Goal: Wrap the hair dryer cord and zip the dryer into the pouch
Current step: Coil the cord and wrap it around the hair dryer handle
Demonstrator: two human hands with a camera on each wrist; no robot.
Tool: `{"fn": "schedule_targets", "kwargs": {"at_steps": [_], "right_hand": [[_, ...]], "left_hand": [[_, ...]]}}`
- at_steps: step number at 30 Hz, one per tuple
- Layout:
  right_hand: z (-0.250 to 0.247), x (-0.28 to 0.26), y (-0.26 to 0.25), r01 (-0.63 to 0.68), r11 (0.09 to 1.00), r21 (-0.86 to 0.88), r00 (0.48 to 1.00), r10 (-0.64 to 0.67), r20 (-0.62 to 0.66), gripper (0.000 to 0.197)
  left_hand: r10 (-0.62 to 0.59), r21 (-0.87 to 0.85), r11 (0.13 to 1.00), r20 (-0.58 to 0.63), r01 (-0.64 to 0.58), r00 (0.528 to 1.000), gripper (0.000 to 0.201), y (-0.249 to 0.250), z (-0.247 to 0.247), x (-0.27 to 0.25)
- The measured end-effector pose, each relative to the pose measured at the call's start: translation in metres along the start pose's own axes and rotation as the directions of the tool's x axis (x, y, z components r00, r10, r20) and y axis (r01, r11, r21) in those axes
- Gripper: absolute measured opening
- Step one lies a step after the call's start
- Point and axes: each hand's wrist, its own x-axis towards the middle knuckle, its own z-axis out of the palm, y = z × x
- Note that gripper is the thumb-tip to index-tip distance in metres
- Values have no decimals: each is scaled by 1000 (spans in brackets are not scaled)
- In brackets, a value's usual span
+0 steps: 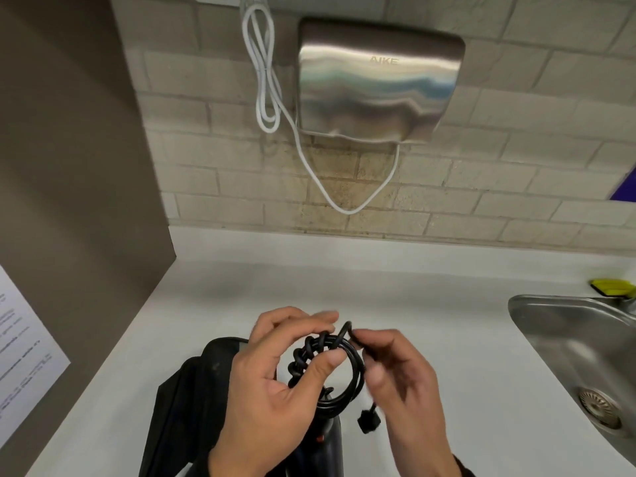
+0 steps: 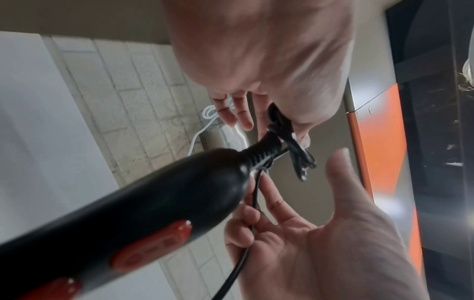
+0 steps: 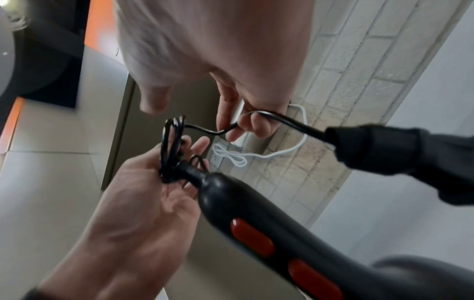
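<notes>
My left hand [image 1: 309, 339] grips the coiled black cord [image 1: 354, 370] of the hair dryer, thumb on the front of the loops and fingers curled behind. Just to the right, my right hand [image 1: 366, 356] pinches the free cord end at the top of the coil. The black plug [image 1: 369, 420] dangles below it. The dryer's black handle [image 1: 328, 445] with red switches [image 3: 251, 237] hangs under the coil. Under my left hand, the black pouch [image 1: 186, 401] lies on the white counter [image 1: 447, 287]. In the right wrist view the cord [image 3: 205, 130] runs from coil to fingers.
A steel sink [image 1: 550, 325] is set into the counter at the right, with a yellow sponge [image 1: 612, 287] behind it. A steel hand dryer [image 1: 378, 80] and its white cable [image 1: 268, 80] hang on the tiled wall ahead. A brown side wall stands on the left.
</notes>
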Motion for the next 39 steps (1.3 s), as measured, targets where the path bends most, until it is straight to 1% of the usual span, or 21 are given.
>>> {"fn": "schedule_targets", "kwargs": {"at_steps": [1, 2, 4, 6, 9, 12, 14, 16, 18, 20, 21, 22, 24, 25, 26, 27, 30, 32, 35, 37, 39], "right_hand": [[2, -5, 2, 2, 1000, -24, 999, -1, 44, 64], [4, -8, 3, -4, 999, -54, 998, 8, 70, 58], [8, -12, 4, -42, 997, -70, 997, 46, 54, 36], [10, -13, 4, -87, 996, -4, 996, 87, 29, 18], [7, -11, 2, -70, 997, 36, 997, 69, 39, 10], [2, -7, -2, -29, 1000, 0, 996, 29, 87, 7], [-1, -4, -6, -6, 998, -59, 994, 13, 109, 6], [-2, -2, -9, 14, 993, -121, 994, -2, 106, 9], [0, -3, -12, 33, 982, -186, 998, -22, 61, 15], [4, -5, -10, 70, 952, -297, 994, -91, -58, 30], [7, -6, -8, 123, 925, -360, 978, -175, -116, 35], [10, -7, -7, 210, 879, -428, 945, -295, -143, 34], [14, -9, -3, 365, 735, -571, 847, -516, -124, 24], [15, -10, -1, 396, 669, -629, 807, -580, -109, 19], [16, -11, 0, 394, 627, -672, 792, -603, -98, 13], [16, -12, 0, 374, 613, -696, 796, -597, -99, 7], [12, -11, -3, 314, 639, -702, 818, -558, -142, 16], [7, -10, -10, 315, 654, -688, 817, -556, -155, 17], [9, -14, -22, 371, 686, -626, 839, -537, -92, 13], [14, -15, -27, 371, 709, -600, 863, -502, -60, 18], [16, -14, -23, 355, 690, -630, 861, -504, -67, 20]], "left_hand": [[-8, -7, 1000, 0, 8, 1000, 20, 1, 1, 0], [-21, -20, 1000, 4, 21, 1000, 19, 2, 1, 0], [-47, -48, 998, 14, 47, 999, 19, 4, 2, 0], [-68, -63, 996, 22, 69, 997, 21, 7, 2, -1], [-181, -123, 976, 9, 181, 983, 22, 14, 3, 0], [-318, -201, 926, 40, 320, 947, 26, 22, 2, 2], [-410, -274, 867, 86, 417, 908, 25, 28, 1, 4], [-480, -323, 805, 138, 498, 866, 25, 32, 1, 6], [-538, -377, 738, 171, 559, 825, 26, 37, 1, 9], [-590, -429, 668, 190, 607, 784, 27, 39, 1, 11], [-612, -444, 636, 207, 631, 763, 29, 40, 1, 12], [-628, -458, 605, 230, 652, 744, 31, 40, 1, 12], [-644, -475, 550, 282, 687, 711, 32, 40, 1, 12], [-648, -478, 535, 298, 697, 701, 32, 40, 1, 12], [-653, -481, 526, 300, 701, 695, 31, 40, 0, 12], [-657, -486, 522, 294, 700, 694, 32, 39, -1, 13], [-660, -480, 544, 261, 688, 705, 30, 36, -5, 17], [-661, -478, 558, 238, 678, 712, 29, 34, -8, 20], [-662, -471, 556, 246, 685, 708, 29, 34, -5, 19], [-666, -469, 546, 260, 694, 700, 29, 35, -1, 16], [-668, -475, 538, 263, 696, 696, 29, 34, 2, 15]]}}
